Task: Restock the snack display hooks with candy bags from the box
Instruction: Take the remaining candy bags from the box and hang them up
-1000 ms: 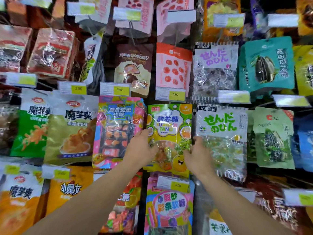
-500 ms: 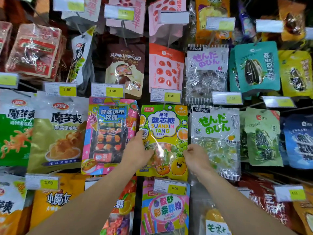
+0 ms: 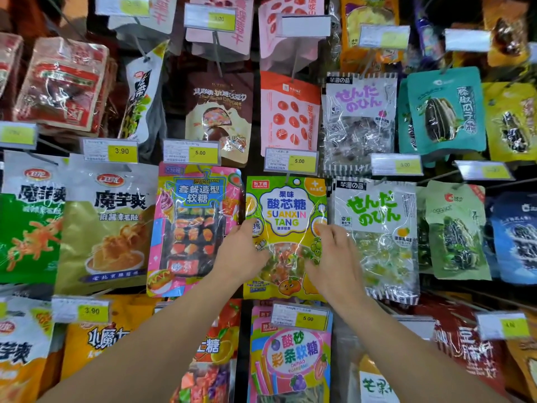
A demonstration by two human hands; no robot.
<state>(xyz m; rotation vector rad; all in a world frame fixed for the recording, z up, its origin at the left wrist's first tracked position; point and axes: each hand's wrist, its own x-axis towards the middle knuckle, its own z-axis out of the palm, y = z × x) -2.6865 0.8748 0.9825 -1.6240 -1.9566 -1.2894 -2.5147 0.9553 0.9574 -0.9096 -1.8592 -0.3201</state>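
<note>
Candy bag (image 3: 286, 210): hanging under a price tag (image 3: 290, 160).
Left hand (image 3: 242, 253): grips bag's left edge.
Right hand (image 3: 334, 254): grips its right edge.

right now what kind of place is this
Most likely a shop's snack aisle: printed snack bags hang in rows on hooks, like the yellow-green SUANXIN TANG candy bag, with yellow price tags reading 5.00 and 3.90 clipped above them.

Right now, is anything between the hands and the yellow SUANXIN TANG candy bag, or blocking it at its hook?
Nothing visible. The left hand and right hand grip the yellow candy bag by its sides. The price tag covers the hook, so seating is unclear.
</note>
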